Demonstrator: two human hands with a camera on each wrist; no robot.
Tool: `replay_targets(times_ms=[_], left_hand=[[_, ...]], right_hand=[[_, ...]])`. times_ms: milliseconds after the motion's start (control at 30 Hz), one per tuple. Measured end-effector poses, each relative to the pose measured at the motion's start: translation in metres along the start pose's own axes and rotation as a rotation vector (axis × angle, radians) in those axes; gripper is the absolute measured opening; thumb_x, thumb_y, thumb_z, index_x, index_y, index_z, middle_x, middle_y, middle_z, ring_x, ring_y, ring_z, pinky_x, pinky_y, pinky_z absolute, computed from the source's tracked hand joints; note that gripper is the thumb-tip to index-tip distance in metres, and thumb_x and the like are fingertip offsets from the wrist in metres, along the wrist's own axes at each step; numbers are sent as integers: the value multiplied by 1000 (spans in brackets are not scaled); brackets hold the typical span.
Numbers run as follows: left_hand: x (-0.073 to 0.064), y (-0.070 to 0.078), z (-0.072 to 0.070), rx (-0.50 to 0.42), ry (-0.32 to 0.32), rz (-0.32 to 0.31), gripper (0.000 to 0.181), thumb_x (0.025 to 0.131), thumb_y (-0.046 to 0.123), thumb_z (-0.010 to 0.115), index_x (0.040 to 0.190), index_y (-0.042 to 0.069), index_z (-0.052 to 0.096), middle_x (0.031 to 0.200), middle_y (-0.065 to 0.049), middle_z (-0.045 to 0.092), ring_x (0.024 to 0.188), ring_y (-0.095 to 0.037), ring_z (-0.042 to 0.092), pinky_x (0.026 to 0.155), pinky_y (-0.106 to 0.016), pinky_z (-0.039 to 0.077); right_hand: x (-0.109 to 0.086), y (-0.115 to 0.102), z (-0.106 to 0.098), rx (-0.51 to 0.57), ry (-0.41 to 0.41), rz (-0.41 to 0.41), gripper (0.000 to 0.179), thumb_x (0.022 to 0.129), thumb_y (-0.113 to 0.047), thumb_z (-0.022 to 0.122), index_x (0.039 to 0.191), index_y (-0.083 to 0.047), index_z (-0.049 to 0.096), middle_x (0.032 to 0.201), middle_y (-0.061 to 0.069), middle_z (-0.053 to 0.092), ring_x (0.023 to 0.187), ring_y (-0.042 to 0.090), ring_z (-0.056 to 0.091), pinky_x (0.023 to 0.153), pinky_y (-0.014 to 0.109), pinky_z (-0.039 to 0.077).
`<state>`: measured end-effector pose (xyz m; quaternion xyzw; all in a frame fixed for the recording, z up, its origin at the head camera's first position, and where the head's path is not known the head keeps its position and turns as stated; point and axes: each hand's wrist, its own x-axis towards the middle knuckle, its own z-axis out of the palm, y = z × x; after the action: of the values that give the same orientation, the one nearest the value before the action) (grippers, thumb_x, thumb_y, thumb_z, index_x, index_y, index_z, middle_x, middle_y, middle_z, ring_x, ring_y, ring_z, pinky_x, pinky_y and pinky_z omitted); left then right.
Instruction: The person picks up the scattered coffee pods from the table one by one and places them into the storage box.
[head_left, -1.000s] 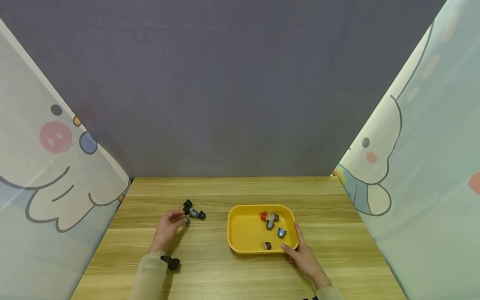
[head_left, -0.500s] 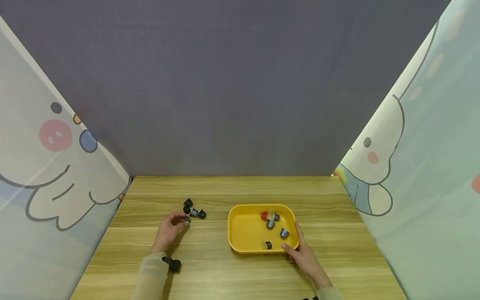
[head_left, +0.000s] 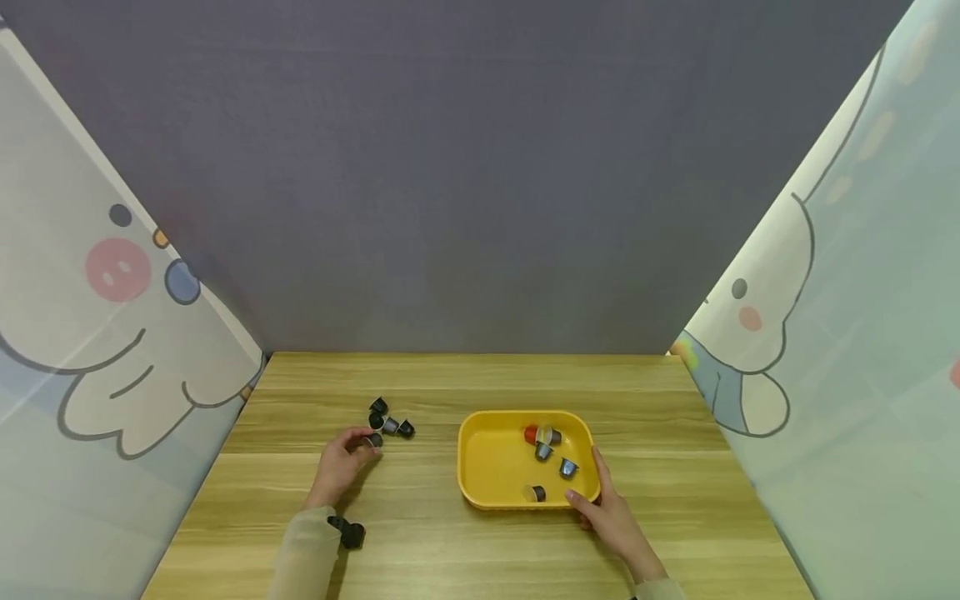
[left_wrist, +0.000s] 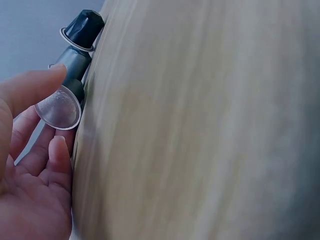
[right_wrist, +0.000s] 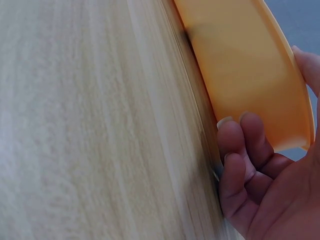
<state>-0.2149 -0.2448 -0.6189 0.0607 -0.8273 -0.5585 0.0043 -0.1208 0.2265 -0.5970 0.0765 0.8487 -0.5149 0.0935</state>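
Observation:
My left hand (head_left: 337,468) is at the left of the wooden table, with its thumb and fingers pinching a dark coffee capsule (head_left: 375,440). In the left wrist view, that capsule's silver foil lid (left_wrist: 59,107) faces the camera. Several other dark and grey capsules (head_left: 391,426) lie clustered just beyond the fingertips. My right hand (head_left: 611,518) grips the near right corner of a yellow tray (head_left: 487,467), thumb over the rim and fingers curled against the outer wall. Inside the tray lie a red capsule (head_left: 531,434) and several grey or dark ones (head_left: 568,468).
The wooden table (head_left: 420,550) runs back to a grey cloth wall (head_left: 465,183). Cartoon-printed curtains stand at the left (head_left: 90,350) and right (head_left: 862,350). A black wrist device (head_left: 350,533) is strapped on the left sleeve.
My left thumb and fingers have closed round the nearest capsule, which has shifted slightly. One grey capsule in the tray moved a little. The right hand keeps its grip on the tray.

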Motion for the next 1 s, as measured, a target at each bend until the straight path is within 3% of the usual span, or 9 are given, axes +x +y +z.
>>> replay_targets(times_ms=[200,500,667,1000], left_hand=[[1,-2,1,-27,2,-12,43,82,7,82,121,0,66,114,-16,68,108,-27,61,82,-21,47],[1,-7,-1,-51,49,-20,38,84,10,81,118,1,68,110,-15,68,96,-18,62,77,-21,48],[0,-2,-3,-108,63,-42,39,85,13,81,119,0,68,112,-16,69,97,-16,63,78,-19,50],[-3,15,-9,-122,52,-48,45,88,23,79,126,4,66,123,-15,66,111,-23,61,83,-20,49]], right_hand=[[-1,-1,-3,8,5,2,97,92,-37,72,161,-31,3,72,7,60,63,19,57,58,29,51],[0,-3,-1,7,-2,20,98,92,-38,72,161,-30,3,73,8,61,62,19,57,57,29,51],[-1,-2,-1,14,-8,11,98,93,-37,71,162,-29,1,76,8,62,63,19,57,57,30,51],[-3,-5,-1,30,-6,23,97,93,-36,72,161,-30,3,75,9,61,63,20,57,58,30,51]])
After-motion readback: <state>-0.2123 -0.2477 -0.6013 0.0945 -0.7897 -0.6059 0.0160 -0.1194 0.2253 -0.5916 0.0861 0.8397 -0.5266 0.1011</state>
